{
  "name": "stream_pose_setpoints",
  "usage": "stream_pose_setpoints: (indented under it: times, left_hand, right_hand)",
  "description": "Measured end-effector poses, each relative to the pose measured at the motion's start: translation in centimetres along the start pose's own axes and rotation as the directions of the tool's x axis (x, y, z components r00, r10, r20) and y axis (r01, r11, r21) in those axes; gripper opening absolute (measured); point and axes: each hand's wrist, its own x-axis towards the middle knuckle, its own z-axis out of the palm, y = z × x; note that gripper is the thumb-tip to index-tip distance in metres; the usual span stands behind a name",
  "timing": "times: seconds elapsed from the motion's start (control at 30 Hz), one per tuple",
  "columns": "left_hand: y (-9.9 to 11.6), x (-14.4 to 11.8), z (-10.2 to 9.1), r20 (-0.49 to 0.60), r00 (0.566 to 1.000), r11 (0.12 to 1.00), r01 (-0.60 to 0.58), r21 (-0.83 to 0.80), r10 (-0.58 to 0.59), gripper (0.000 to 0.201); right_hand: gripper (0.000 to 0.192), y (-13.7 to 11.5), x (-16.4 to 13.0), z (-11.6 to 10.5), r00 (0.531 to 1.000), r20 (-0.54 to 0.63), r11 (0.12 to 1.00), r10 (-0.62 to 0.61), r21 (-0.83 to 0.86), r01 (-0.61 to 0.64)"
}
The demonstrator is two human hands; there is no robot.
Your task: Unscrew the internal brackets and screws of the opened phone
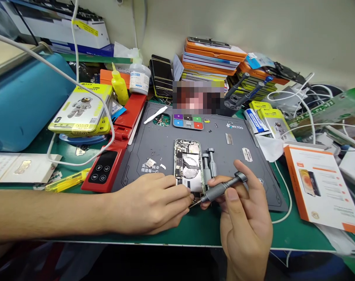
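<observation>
An opened smartphone (190, 164) lies on the grey work mat (165, 136), its inner boards and a round coil showing. My left hand (154, 203) rests over the phone's lower left edge, fingers curled and pressed together at its bottom end; whatever they pinch there is hidden. Between the thumb and fingers of my right hand (244, 218) sits a grey precision screwdriver (218, 192), tilted, its thin tip pointing down left to the phone's bottom edge beside my left fingertips. Two more grey screwdrivers (209, 164) lie along the phone's right side.
Behind the phone are a colored magnetic parts tray (188, 121) and a white spudger (155, 114). Small metal parts (151, 162) lie left of the phone. A red device with buttons (103, 168) borders the mat. Battery boxes (80, 107) stand left, an orange-white box (323, 187) right.
</observation>
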Motion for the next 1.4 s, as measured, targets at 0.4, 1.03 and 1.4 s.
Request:
stream_pose_setpoints:
  times: [0.4,1.03,1.4]
  left_hand:
    - [0.02,-0.08,-0.04,0.013,1.0,1.0,0.0,0.003,0.0,0.021]
    - [0.03,0.27,-0.12,0.009,1.0,0.998,-0.011,0.058,0.01,0.021]
    - [0.03,0.28,-0.14,0.018,1.0,0.998,-0.012,0.057,0.011,0.022]
  right_hand:
    - [0.04,-0.02,0.17,0.04,1.0,0.011,1.0,-0.004,-0.019,0.004]
    - [0.042,-0.09,-0.02,0.06,1.0,-0.012,1.0,0.02,-0.009,-0.021]
    - [0.041,-0.2,0.05,0.15,1.0,-0.017,1.0,0.001,-0.005,-0.001]
